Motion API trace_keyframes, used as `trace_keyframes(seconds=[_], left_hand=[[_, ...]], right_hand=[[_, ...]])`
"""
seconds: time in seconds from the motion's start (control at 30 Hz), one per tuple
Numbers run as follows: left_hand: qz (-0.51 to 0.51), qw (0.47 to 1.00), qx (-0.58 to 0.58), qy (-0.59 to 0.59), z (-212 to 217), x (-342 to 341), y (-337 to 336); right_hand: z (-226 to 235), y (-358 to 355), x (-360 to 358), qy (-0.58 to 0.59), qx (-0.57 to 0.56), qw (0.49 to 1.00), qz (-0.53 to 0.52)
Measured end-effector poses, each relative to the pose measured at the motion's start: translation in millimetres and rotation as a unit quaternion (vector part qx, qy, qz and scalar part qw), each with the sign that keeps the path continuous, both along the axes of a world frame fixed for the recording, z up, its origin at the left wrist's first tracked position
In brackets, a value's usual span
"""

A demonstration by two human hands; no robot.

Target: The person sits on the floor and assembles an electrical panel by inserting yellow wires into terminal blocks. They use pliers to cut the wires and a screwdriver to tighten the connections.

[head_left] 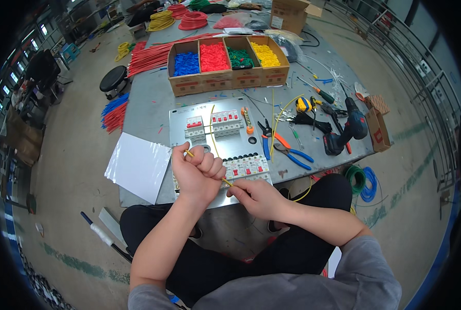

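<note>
My left hand [197, 170] is fisted around a thin yellow wire [190, 153], just above the near edge of a grey metal panel [228, 142] that carries rows of white circuit breakers [247, 167] with red switches. My right hand [256, 197] pinches the same wire a little to the right, at the panel's front edge. The wire runs between both hands; another yellow wire [213, 132] loops up across the panel.
Blue and orange pliers [287, 150], black cable ties [310, 121], screwdrivers and a cordless drill [346, 132] lie right of the panel. A cardboard box [228, 77] with blue, red, green and yellow parts stands behind. A white sheet [137, 165] hangs off the table's left corner.
</note>
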State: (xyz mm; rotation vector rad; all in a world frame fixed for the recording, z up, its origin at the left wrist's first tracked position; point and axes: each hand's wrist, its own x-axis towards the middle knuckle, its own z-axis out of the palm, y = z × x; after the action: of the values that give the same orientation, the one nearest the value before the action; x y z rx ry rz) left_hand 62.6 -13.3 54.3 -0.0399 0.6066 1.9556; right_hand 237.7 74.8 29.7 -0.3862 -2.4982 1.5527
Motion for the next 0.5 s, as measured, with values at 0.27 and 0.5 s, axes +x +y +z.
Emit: trace_keyframes(seconds=[0.27,0.5], left_hand=[[-0.034,0.998,0.012,0.052,-1.5,0.3,4.8],[0.048,0.997,-0.06,0.026,-4.7,-17.3,16.1]], right_hand=[[8.9,2.3,2.1,-0.026,-0.022,0.999,-0.006],[13.8,11.1,3.1,-0.062,0.051,0.997,0.01]])
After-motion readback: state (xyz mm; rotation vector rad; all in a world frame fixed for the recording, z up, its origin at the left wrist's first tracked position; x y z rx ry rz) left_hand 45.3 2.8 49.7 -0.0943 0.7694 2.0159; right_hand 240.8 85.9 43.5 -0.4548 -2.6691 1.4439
